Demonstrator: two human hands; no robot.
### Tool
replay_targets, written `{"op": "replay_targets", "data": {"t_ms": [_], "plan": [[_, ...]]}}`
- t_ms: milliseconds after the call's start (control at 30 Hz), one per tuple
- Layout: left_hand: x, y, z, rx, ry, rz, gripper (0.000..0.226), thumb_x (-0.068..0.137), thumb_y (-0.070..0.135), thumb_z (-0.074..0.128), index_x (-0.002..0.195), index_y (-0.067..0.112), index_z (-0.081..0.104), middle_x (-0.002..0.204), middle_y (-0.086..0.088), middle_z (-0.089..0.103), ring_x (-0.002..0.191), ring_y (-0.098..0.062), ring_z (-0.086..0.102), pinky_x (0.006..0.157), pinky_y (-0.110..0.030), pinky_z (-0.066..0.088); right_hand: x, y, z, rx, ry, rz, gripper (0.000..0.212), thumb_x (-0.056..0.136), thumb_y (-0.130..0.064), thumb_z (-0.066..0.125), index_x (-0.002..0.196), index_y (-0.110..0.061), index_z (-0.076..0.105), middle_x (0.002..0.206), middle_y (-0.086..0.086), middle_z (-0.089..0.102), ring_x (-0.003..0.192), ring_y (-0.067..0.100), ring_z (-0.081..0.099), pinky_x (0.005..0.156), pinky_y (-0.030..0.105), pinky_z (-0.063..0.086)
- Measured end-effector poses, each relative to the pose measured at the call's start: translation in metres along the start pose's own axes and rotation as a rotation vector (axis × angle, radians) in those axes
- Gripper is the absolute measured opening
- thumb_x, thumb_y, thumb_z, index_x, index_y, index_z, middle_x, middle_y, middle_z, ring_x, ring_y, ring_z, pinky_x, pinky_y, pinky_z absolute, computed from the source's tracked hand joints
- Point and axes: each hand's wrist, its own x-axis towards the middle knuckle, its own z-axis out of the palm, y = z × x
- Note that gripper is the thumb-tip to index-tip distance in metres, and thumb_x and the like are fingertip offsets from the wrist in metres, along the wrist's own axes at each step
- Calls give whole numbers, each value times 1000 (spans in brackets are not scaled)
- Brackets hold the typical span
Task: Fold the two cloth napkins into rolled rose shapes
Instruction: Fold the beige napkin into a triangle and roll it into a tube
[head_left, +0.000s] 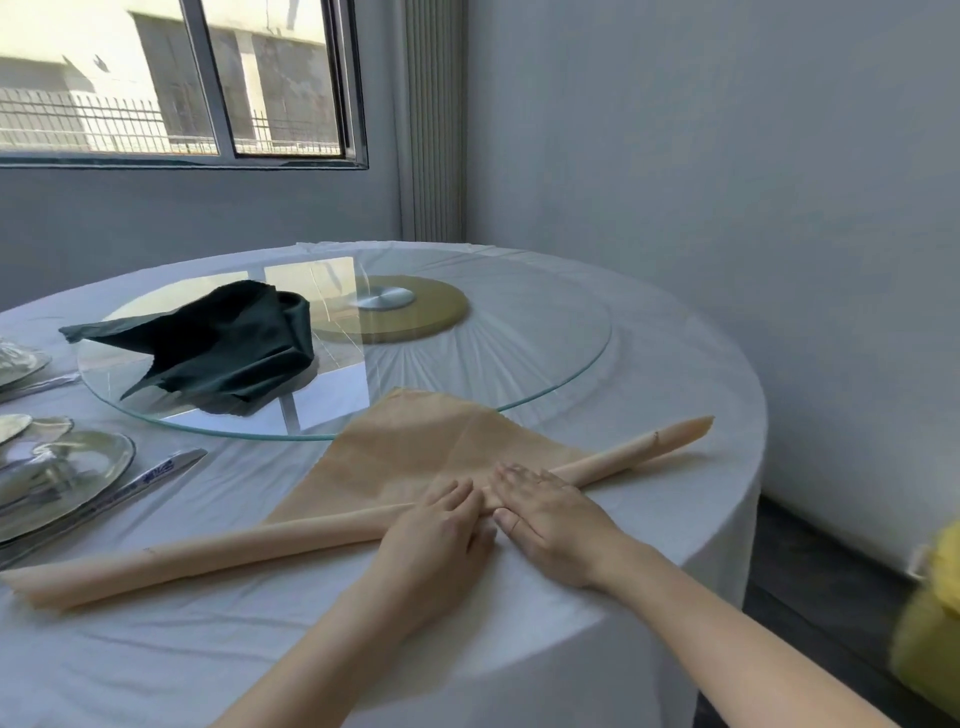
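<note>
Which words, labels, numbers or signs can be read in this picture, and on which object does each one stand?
No text here can be read with certainty.
Blue marks on the long silver wrapper beside the plate: too blurred to read.
On the beige napkin and the dark green napkin: no writing visible.

We get soft daylight from the window (171, 78), blown out outside. Below it, the glass turntable (545, 353) mirrors bright panes w/ glare. Wide-angle bends the window frame; yellow thing (930, 623), far opp. the window, is blurred.
</note>
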Motion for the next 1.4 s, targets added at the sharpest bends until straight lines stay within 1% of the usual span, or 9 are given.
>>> {"op": "replay_targets", "data": {"t_ms": [100,233,600,767,900,1000,1167,1267,1400], "plan": [[0,3,-5,84,11,-38,55,85,46,27,105,14,67,111,0,68,106,-15,63,89,-21,44,-1,9,-1,-19,-8,22,84,81,-65,-4,150,-19,9,158,-3,4,144,7,-1,114,25,-2],[-2,6,-6,33,-39,-77,96,69,58,-8,146,15,30,154,0,27,143,-16,20,114,-21,11,-6,29,-3,2,-34,71,117,54,-81,-25,150,-20,4,158,-6,-2,143,3,-7,113,25,-5],[-2,9,-10,92,-85,-67,98,66,58,-13,148,16,22,157,0,17,145,-15,10,104,-15,-9,-25,86,-15,-17,-66,188,125,47,-86,-28,150,-19,-4,157,-7,-10,135,-5,-14,114,23,-8],[-3,6,-3,79,-46,-89,82,81,55,7,139,10,44,146,-7,40,138,-25,33,112,-31,15,-33,105,-19,24,-59,235,126,47,-88,-25,150,-20,0,157,-8,-6,137,-4,-11,113,22,-7],[-4,1,1,157,-96,-78,65,87,51,27,120,9,63,126,-7,62,119,-25,57,97,-38,43,-38,118,-21,21,-47,289,123,51,-87,-23,150,-18,2,157,-6,-3,142,3,-6,115,25,-4],[-5,4,-3,209,-120,-92,70,93,58,16,111,15,69,116,-3,68,108,-18,64,87,-33,50,-41,128,-22,22,-44,326,112,61,-82,-16,150,-17,2,157,-6,-2,143,4,-5,115,25,-4],[-8,8,-9,145,-160,-116,129,50,81,-32,150,18,18,157,-1,13,146,-15,7,111,-24,-4,-45,141,-24,-7,-33,408,112,62,-82,-18,150,-16,4,158,-4,-1,144,7,-3,117,29,0],[-11,9,-13,193,-193,-131,135,38,79,-39,151,21,7,159,2,1,145,-11,-4,109,-20,-8,-51,152,-26,-12,-25,475,135,40,-89,-29,150,-17,4,157,-5,-1,144,8,-2,118,32,1],[-21,5,-18,180,-188,-166,137,38,83,-36,151,20,8,159,1,1,146,-12,-2,110,-21,-6,-58,156,-29,-17,-24,537,114,58,-80,-18,150,-15,2,158,-2,-4,144,11,-3,118,36,1]]}}
